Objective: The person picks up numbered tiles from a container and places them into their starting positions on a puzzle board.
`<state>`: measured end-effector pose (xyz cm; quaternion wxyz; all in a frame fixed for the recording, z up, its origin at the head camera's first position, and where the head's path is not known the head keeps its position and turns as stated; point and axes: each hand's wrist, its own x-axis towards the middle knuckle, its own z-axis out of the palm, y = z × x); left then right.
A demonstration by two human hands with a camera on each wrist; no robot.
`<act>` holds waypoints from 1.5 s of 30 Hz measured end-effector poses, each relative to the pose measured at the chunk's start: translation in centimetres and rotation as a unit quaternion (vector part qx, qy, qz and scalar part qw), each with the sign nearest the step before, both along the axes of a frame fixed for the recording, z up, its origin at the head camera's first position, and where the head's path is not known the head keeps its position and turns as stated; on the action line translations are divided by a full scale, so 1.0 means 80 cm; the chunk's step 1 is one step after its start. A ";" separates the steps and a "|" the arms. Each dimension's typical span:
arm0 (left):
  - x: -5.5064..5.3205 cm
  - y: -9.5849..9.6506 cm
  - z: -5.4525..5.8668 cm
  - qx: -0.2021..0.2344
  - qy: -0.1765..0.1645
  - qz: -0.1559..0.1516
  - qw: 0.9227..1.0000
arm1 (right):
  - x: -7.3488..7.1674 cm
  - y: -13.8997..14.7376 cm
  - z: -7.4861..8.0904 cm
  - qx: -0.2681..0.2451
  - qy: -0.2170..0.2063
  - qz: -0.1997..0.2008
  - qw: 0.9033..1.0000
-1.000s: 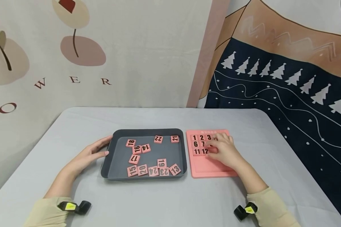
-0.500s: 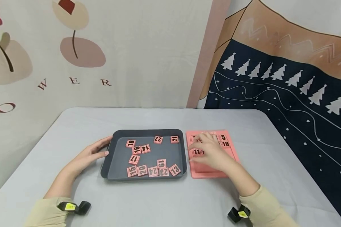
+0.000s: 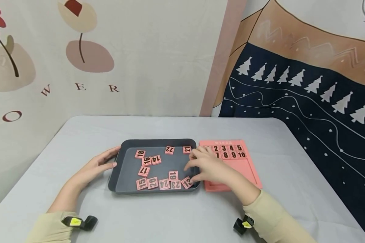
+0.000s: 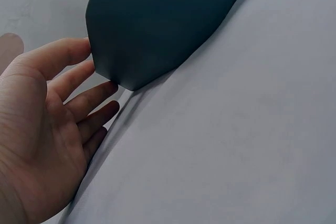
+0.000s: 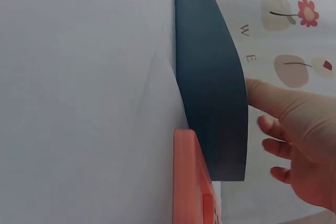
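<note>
A dark grey tray (image 3: 126,179) holds several loose pink number tiles, among them the 22 tile (image 3: 169,150) and the 17 tile (image 3: 144,171). My left hand (image 3: 92,169) rests its extended fingers and thumb against the tray's left wall. Over the tray's right edge is my right hand (image 3: 211,167), fingers bent and apart, with nothing seen between them. Its thumb is at the 13 tile (image 3: 186,182), covering part of it. To the right lies a pink number board (image 3: 241,167), tiles 2 to 5 and 7 to 10 showing; its left part is hidden by the hand.
A white cloth covers the table (image 3: 158,219). Behind it hangs a printed curtain (image 3: 164,60), with a dark tree-patterned cloth (image 3: 261,94) on the right. The board sits close beside the tray's right wall.
My right hand has moved left from over the board to the tray's right side, its thumb now at the 13 tile. The left hand, tray and board look still.
</note>
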<state>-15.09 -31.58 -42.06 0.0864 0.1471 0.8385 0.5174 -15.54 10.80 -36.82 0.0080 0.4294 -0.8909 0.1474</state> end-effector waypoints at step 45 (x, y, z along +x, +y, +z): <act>0.000 -0.001 0.001 -0.001 -0.003 -0.002 1.000 | 0.002 -0.001 0.013 0.001 0.019 -0.038 0.999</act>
